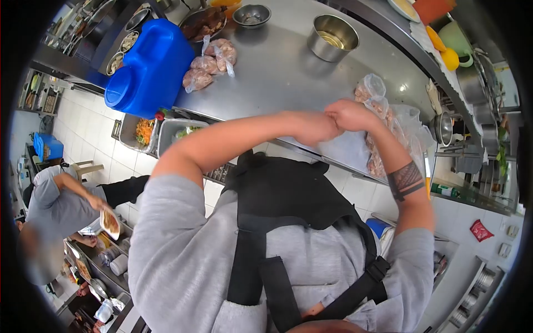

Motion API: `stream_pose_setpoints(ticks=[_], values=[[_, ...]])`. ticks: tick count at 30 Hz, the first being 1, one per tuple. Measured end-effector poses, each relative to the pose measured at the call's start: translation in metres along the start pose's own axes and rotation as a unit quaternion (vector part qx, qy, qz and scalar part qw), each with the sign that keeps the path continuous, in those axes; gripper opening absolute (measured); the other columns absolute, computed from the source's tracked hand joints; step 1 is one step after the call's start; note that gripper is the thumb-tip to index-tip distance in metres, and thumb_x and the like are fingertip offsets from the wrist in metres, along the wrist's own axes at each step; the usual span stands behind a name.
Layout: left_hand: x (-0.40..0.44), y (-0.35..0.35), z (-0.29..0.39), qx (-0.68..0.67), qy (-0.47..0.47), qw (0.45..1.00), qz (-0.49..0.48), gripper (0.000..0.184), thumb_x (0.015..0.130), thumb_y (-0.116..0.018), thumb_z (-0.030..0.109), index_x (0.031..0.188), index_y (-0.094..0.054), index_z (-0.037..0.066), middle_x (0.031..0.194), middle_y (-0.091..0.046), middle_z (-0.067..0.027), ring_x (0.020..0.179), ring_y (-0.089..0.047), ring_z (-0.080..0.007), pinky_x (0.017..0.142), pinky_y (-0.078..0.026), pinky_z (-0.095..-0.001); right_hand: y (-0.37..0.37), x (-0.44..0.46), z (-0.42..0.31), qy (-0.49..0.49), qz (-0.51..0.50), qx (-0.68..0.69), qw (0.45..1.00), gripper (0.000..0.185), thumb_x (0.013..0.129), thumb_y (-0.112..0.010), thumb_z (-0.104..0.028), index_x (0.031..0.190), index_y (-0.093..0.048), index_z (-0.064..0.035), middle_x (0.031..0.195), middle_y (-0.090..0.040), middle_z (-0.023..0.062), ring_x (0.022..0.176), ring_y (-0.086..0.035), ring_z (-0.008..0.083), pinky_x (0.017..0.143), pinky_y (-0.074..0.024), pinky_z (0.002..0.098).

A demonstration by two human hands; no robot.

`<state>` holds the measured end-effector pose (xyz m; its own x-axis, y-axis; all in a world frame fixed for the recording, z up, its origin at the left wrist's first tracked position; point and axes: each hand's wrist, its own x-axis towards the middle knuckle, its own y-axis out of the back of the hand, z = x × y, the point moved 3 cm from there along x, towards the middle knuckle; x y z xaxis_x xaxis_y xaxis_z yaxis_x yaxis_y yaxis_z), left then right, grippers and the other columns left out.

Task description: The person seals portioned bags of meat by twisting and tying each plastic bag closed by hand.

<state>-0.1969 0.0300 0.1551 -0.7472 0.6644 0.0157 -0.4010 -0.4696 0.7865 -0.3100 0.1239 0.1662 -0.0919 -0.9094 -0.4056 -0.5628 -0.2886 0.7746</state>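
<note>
My left hand point(317, 128) and my right hand point(355, 115) meet above the front edge of the steel counter point(277, 72). The fingers of both are closed and pinched together at a thin whitish plastic bag point(345, 149), which hangs just below them. My hands partly hide where they grip it. Close by my right hand and forearm lie clear bags of pale raw meat point(376, 155), and a smaller knotted bag of meat point(371, 87). Farther left on the counter sit several tied bags of meat point(208, 66).
A blue jug point(149, 66) stands at the counter's left end. Toward the back are a steel pot point(333, 39) and a small metal bowl point(251, 15). Tubs of vegetables point(145, 132) sit below the left edge. Another person point(66, 188) holds a dish at far left.
</note>
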Motion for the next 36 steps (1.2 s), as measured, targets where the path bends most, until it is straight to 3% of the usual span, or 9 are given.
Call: stream_pose_setpoints(ticks=[3,6,10,13,15,20,27,31,36], values=[[0.0,-0.043,-0.066,-0.28,0.071,0.926,0.245,0.012,0.092,-0.06,0.002,0.104,-0.062,0.0,0.095,-0.066,-0.0083,0.088,-0.062,-0.0178,0.079,-0.049,-0.0344,-0.023,0.001,0.01,-0.027,0.169,-0.05,0.984,0.013,0.079,-0.065,-0.009,0.089,-0.067,-0.0007,0.087,-0.068,0.0185,0.087,-0.063,0.0402,0.077,-0.0503,0.0466],[0.001,-0.059,-0.088,-0.446,0.161,0.818,0.326,0.011,0.098,-0.06,0.008,0.108,-0.061,0.003,0.098,-0.063,-0.0041,0.091,-0.057,-0.0104,0.081,-0.048,-0.0296,-0.052,0.01,0.017,-0.041,0.333,-0.078,0.939,0.011,0.079,-0.064,-0.008,0.088,-0.067,-0.0036,0.089,-0.066,0.0186,0.09,-0.062,0.0416,0.079,-0.0503,0.0479],[0.011,-0.066,-0.104,-0.364,0.258,0.828,0.341,0.013,0.094,-0.066,0.01,0.105,-0.063,0.004,0.102,-0.066,-0.0119,0.093,-0.062,-0.0185,0.081,-0.051,-0.0343,-0.083,0.018,0.037,-0.119,0.418,-0.055,0.899,0.01,0.085,-0.062,-0.009,0.091,-0.068,-0.0038,0.088,-0.067,0.0172,0.085,-0.065,0.0356,0.078,-0.0515,0.0457],[0.022,-0.071,-0.102,-0.105,0.169,0.893,0.404,0.026,0.083,-0.076,0.013,0.106,-0.065,0.005,0.104,-0.067,-0.0158,0.098,-0.065,-0.0315,0.084,-0.053,-0.0416,-0.099,0.014,0.051,-0.216,0.391,0.271,0.853,0.014,0.093,-0.058,-0.01,0.098,-0.07,-0.0032,0.088,-0.07,0.0121,0.08,-0.068,0.0229,0.073,-0.0525,0.0392],[0.026,-0.067,-0.091,-0.133,0.169,0.906,0.366,0.039,0.073,-0.082,0.016,0.108,-0.066,0.008,0.106,-0.066,-0.0167,0.104,-0.063,-0.0398,0.088,-0.052,-0.0473,-0.116,0.007,0.075,-0.193,0.354,0.491,0.773,0.019,0.098,-0.055,-0.011,0.103,-0.071,-0.0025,0.092,-0.072,0.0086,0.08,-0.067,0.0149,0.071,-0.0532,0.0342],[0.031,-0.081,-0.104,-0.061,0.139,0.923,0.355,0.034,0.075,-0.074,0.016,0.108,-0.067,0.011,0.104,-0.064,-0.0165,0.102,-0.064,-0.0376,0.087,-0.053,-0.047,-0.123,-0.005,0.099,-0.193,0.287,0.697,0.628,0.017,0.096,-0.06,-0.009,0.108,-0.067,0.0008,0.091,-0.069,0.006,0.078,-0.067,0.0155,0.068,-0.0536,0.0272],[0.031,-0.08,-0.104,-0.113,0.188,0.933,0.287,0.046,0.075,-0.077,0.022,0.119,-0.066,0.019,0.111,-0.068,-0.0144,0.101,-0.066,-0.0373,0.085,-0.054,-0.0479,-0.121,0.0,0.086,-0.243,0.304,0.692,0.608,0.01,0.089,-0.074,-0.015,0.088,-0.067,-0.0085,0.078,-0.064,-0.0014,0.066,-0.059,0.0073,0.059,-0.0472,0.0226],[0.031,-0.079,-0.114,-0.14,0.194,0.903,0.357,0.035,0.083,-0.067,0.008,0.118,-0.065,0.014,0.109,-0.067,-0.0172,0.102,-0.065,-0.0386,0.086,-0.053,-0.0459,-0.122,0.012,0.092,-0.219,0.292,0.694,0.621,0.008,0.092,-0.07,-0.013,0.091,-0.067,-0.0059,0.078,-0.065,0.0009,0.063,-0.055,0.0083,0.057,-0.0441,0.0243],[0.024,-0.08,-0.131,-0.261,0.164,0.872,0.38,0.022,0.09,-0.064,-0.001,0.11,-0.069,0.005,0.105,-0.068,-0.0125,0.094,-0.067,-0.0243,0.082,-0.053,-0.0336,-0.111,0.013,0.086,-0.23,0.277,0.726,0.585,0.012,0.093,-0.068,-0.01,0.1,-0.065,-0.0003,0.082,-0.066,0.0055,0.066,-0.055,0.0126,0.058,-0.0449,0.0272]])
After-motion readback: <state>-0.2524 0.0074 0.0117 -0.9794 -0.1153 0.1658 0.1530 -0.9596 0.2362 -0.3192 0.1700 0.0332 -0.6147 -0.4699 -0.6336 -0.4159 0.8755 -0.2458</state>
